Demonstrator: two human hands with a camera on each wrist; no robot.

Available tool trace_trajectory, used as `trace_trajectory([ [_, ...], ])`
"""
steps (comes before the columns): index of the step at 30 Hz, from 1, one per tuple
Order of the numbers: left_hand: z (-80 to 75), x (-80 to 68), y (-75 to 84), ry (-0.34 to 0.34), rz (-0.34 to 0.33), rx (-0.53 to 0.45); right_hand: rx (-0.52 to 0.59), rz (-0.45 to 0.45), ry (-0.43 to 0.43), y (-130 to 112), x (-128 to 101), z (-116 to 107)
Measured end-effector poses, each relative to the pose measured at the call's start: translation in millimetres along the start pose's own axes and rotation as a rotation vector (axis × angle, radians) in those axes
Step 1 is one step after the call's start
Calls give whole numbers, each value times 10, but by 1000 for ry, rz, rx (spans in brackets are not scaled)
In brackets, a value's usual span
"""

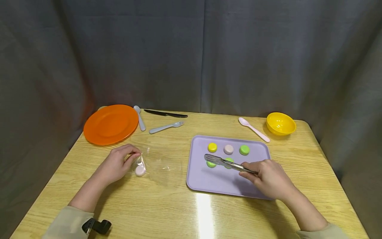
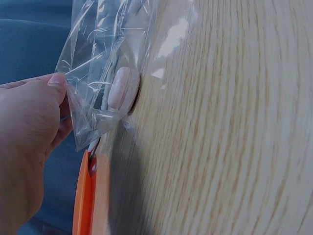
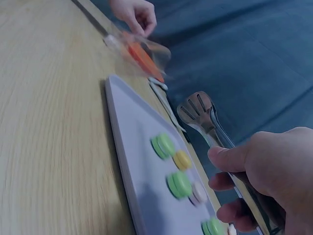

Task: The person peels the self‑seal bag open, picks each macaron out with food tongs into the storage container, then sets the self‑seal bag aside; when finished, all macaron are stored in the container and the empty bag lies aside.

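Observation:
My left hand (image 1: 119, 163) pinches the edge of a clear plastic bag (image 2: 93, 120) between thumb and fingers, lifting that edge off the table. Inside the bag lies a pale pink macaron (image 2: 123, 90). On the right, my right hand (image 1: 270, 177) grips metal serving tongs (image 1: 222, 161), held above a lilac tray (image 1: 206, 184). The slotted tip of the tongs (image 3: 198, 108) has nothing in it. Several macarons sit on the tray: a yellow one (image 1: 212, 147), a pale pink one (image 1: 228, 149) and green ones, such as the green macaron (image 1: 244, 150) at the back.
An orange plate (image 1: 111, 124) stands at the back left, beside a grey spoon (image 1: 140, 119), a black knife (image 1: 165, 114) and a grey fork (image 1: 165, 127). Behind the tray are a pink spoon (image 1: 253, 129) and a yellow bowl (image 1: 281, 123). Grey curtain hangs around the table.

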State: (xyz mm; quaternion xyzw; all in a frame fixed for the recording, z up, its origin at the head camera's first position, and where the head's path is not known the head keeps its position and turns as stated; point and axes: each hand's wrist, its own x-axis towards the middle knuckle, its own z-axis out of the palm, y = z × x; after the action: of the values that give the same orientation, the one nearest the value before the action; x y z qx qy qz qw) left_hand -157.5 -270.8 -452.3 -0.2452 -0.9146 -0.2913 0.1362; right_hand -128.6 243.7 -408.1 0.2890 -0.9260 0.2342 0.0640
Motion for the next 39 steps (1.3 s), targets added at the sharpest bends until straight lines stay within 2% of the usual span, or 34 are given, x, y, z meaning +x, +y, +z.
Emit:
trace_trajectory([
  [10,9,10,28,2,0,-3,16,-43,-77,-248,368,311],
  [16,22,16,21,-10,-24,-12,13,-99,-86,-320,558,491],
  [27,26,4,-3,3,-8,-11,-7,-226,-105,-526,840,746],
  [39,39,-3,42,31,27,-25,-6,-207,-254,-798,1137,962],
])
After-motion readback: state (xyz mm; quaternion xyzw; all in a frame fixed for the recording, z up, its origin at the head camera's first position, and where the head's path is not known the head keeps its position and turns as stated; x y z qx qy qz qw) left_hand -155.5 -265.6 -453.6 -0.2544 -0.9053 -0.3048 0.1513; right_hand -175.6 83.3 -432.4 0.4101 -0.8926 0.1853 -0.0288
